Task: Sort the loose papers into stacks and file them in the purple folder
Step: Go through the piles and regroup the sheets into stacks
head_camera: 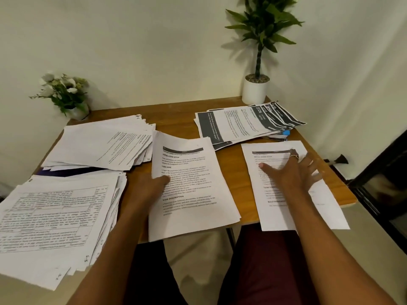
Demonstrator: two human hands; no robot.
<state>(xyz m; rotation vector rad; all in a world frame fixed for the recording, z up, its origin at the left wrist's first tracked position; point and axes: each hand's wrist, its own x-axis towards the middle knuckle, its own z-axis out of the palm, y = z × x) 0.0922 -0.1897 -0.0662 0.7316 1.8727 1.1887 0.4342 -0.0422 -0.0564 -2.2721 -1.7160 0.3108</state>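
while the left hand grips the left edge of the middle stack of printed pages, thumb on top and the other fingers hidden under the paper, the right hand lies flat with its fingers spread on the right stack, holding nothing. the gripped edge curls up off the wooden table, and the near end of the middle stack hangs over the table's near edge. the right stack overhangs that edge too. a ring sits on 1 finger of the right hand.

the purple folder shows only as a dark sliver on the left side of the table, under the far left pile and just beyond the near left pile. the near left pile is loose and fanned, its top sheet printed with a table, and it juts well past the near edge. the far left pile is also untidy, with text running sideways.

at the far right lies a fan of sheets with dark bands. something small and blue peeks from under them, too hidden to tell what it is. a white pot with a tall green plant stands at the far right corner, and a small pot of white flowers at the far left corner, both against the pale wall.
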